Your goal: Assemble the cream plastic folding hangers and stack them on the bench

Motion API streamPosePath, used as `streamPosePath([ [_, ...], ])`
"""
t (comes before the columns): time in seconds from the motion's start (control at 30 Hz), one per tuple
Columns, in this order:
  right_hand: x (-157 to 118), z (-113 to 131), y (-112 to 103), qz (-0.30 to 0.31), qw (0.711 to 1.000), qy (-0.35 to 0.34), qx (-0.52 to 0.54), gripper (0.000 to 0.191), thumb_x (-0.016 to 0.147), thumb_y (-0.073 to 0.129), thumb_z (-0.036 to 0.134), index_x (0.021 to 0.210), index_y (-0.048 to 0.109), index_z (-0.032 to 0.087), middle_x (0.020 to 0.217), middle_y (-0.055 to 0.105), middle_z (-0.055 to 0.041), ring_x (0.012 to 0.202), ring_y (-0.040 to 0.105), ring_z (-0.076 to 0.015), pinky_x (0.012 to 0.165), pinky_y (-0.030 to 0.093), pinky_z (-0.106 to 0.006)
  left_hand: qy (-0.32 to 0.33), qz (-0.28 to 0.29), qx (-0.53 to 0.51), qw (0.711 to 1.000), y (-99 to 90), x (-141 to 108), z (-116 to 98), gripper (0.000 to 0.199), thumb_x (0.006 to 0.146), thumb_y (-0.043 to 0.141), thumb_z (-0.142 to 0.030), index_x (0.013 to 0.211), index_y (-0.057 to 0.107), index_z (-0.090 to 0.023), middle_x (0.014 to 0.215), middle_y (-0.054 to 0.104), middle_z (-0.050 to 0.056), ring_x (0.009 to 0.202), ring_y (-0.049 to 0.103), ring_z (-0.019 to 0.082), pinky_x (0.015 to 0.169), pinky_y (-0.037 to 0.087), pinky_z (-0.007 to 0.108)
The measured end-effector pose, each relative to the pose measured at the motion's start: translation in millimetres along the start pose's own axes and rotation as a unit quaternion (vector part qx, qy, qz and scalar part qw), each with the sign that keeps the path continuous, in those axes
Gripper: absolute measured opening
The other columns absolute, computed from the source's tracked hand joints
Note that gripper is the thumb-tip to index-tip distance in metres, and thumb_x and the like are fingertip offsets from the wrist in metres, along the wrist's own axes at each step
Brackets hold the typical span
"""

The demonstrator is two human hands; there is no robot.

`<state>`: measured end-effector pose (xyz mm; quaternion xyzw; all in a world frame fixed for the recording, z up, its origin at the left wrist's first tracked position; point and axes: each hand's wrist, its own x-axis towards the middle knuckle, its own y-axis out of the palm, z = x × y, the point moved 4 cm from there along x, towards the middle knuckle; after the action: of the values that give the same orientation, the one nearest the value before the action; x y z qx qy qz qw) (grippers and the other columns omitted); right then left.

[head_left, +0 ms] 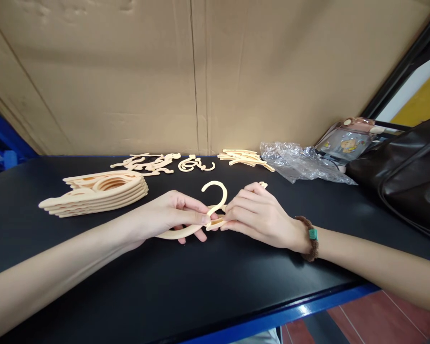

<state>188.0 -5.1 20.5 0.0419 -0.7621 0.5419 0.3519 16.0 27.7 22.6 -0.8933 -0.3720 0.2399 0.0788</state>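
Above the middle of the black table (pixel 200 286), my left hand (pixel 177 212) is closed on a cream plastic hanger hook (pixel 222 191) and a curved hanger arm (pixel 179 233). The hook points upward and curls over to the left. Pinched in my right hand (pixel 261 215) is another cream hanger arm (pixel 217 223), whose hollow end meets the base of the hook at my left fingertips. Its far end shows a little past my right knuckles. My fingers cover much of the joint, so I cannot tell whether the pieces are locked together.
At left lies a stack of cream hangers (pixel 100 200). Along the back are loose hanger arms (pixel 154 165), several hooks (pixel 191 165), a pile of straight bars (pixel 243 156) and a crumpled clear plastic bag (pixel 297 160). A dark leather bag (pixel 408 167) occupies the right; cardboard (pixel 129 71) stands behind.
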Motion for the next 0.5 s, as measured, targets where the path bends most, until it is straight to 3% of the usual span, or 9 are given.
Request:
streamPosePath([
  [0.5, 2.3, 0.9, 2.7, 0.022, 1.000, -0.003, -0.022, 0.028, 0.098, 0.043, 0.029, 0.081, 0.059, 0.014, 0.076, 0.065, -0.0020, 0.075, 0.055, -0.0129, 0.073, 0.035, -0.030, -0.004, -0.051, -0.009, 0.999, 2.7, 1.9, 2.1, 0.021, 0.077, 0.067, -0.039, 0.081, 0.075, -0.020, 0.068, 0.070, 0.001, 0.061, 0.060, 0.011, 0.051, 0.046, 0.014],
])
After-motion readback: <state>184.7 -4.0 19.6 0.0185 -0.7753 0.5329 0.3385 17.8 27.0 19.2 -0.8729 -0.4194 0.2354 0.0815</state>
